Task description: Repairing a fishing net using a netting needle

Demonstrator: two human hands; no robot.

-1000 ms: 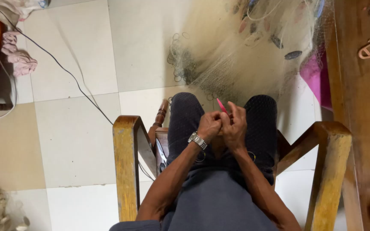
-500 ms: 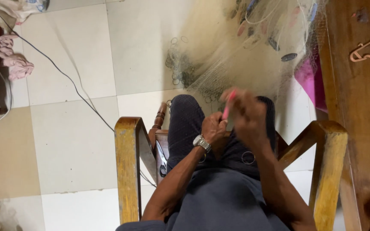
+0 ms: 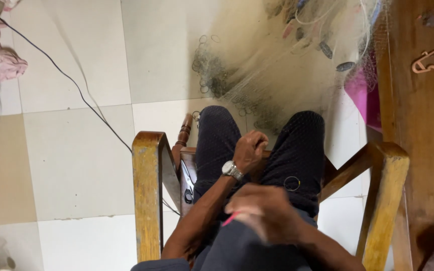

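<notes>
Holding one pink needle (image 3: 230, 219), two hands (image 3: 257, 180) over one net (image 3: 277, 75)

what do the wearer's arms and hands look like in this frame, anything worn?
Both forearms are bare, with no sleeves in view and no gloves. The left hand has a silver metal wristwatch with a pale round dial on its wrist. The right hand is motion-blurred; no ring, band or watch can be made out on it.
</notes>
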